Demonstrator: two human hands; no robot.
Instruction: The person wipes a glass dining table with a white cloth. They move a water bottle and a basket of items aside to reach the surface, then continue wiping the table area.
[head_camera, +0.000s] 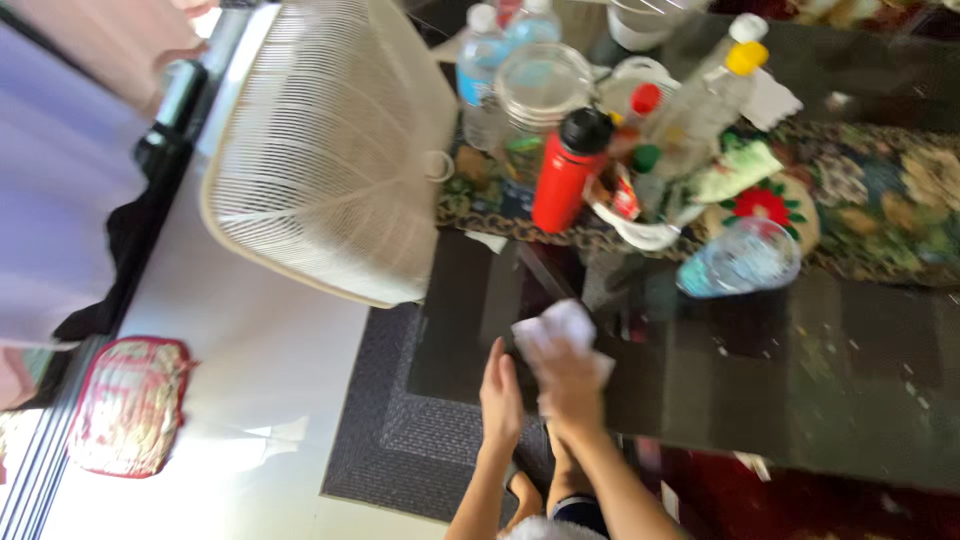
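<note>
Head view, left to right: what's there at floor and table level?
Red-edged quilted mat → cream wire fan guard → left hand → right hand holding a white crumpled cloth → red bottle with black cap → clear overturned glass bowl.

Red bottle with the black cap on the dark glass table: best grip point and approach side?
Grip the red bottle with the black cap around its plain cylindrical body, below the cap. Come from the near table edge: it stands roughly upright, with the clear jar behind and clutter to its right.
</note>
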